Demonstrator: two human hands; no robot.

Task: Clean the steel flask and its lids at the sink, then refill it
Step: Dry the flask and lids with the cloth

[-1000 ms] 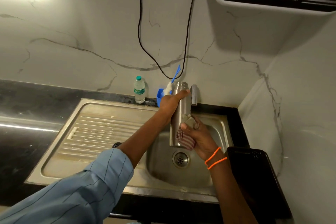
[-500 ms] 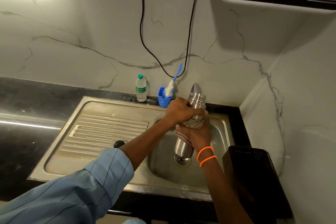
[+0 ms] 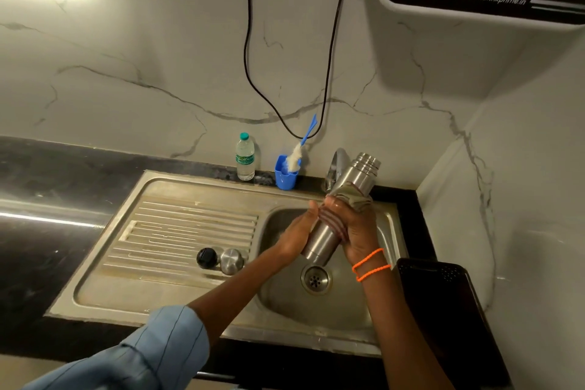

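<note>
Nearest, the blue sleeve [image 3: 152,355] leads up to the left hand [image 3: 296,236], which now lies with nearly straight fingers against the lower body of the flask [image 3: 340,215]; half a second ago it was curled round the neck, so it has slid down to steady the base. The right hand [image 3: 356,231], with orange bands at the wrist, grips the flask's middle through a striped cloth [image 3: 335,222] wrapped about it, which suggests the outside is mid-scrub. The flask hangs over the sink [image 3: 389,231] basin above the drain [image 3: 316,279], its long axis tilted, base toward the person, open mouth pointing up and away to the right, beside the tap [image 3: 335,165]. On the drainboard to the left lie the black lid [image 3: 207,258] and the steel lid [image 3: 232,260], touching. Farther back on the desk [image 3: 47,231] stands a blue cup [image 3: 285,176] with a brush.
</note>
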